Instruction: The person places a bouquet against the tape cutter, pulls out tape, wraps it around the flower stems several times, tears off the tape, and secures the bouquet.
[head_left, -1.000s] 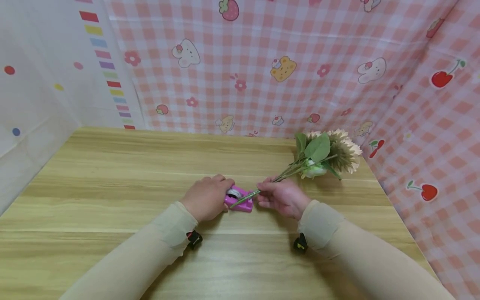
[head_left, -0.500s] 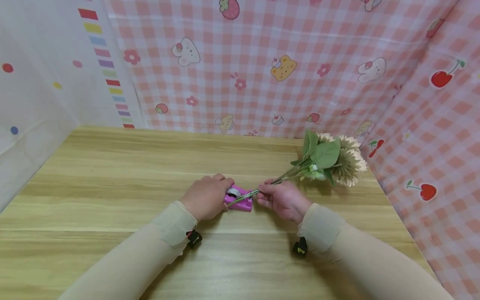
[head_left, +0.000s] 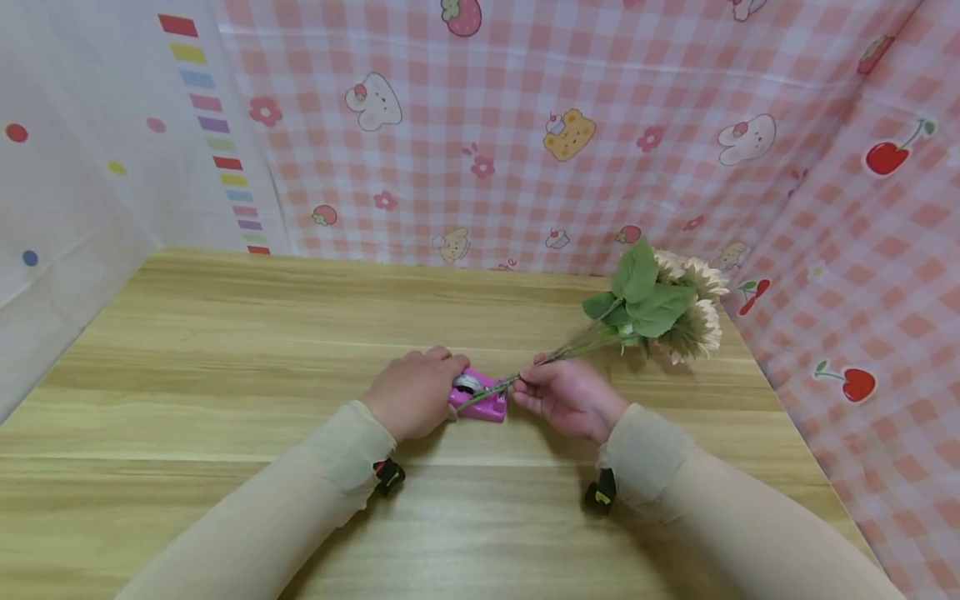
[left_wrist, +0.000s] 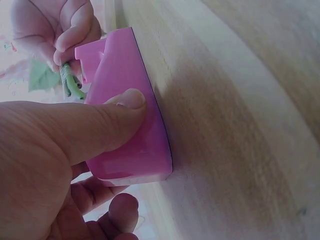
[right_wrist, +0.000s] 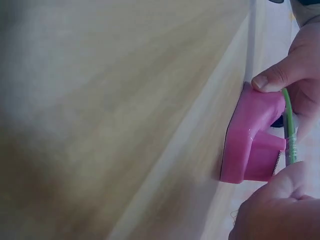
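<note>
My left hand (head_left: 416,396) grips the pink tape dispenser (head_left: 491,410) on the table; its thumb (left_wrist: 117,117) presses the dispenser's side in the left wrist view. A roll of tape (head_left: 468,382) shows inside. My right hand (head_left: 573,400) pinches the green stems (head_left: 487,394) of an artificial flower bouquet between thumb and fingers. The stem ends lie across the top of the dispenser, close to the left fingers. Clear shiny tape (right_wrist: 291,151) is around the stems near the serrated cutter (right_wrist: 276,164). Pale flower heads (head_left: 697,325) and broad leaves (head_left: 660,308) extend to the back right.
The wooden table (head_left: 300,333) reaches to a pink checked cloth (head_left: 420,150) at the back and right. White cloth (head_left: 67,192) hangs at the left. Small dark devices, one a black wrist camera (head_left: 388,477), are strapped under both sleeves.
The bouquet has turned about its stems in my right fingers: its leaves now point up and the flower heads have swung round. My left hand and the tape dispenser have stayed in place.
</note>
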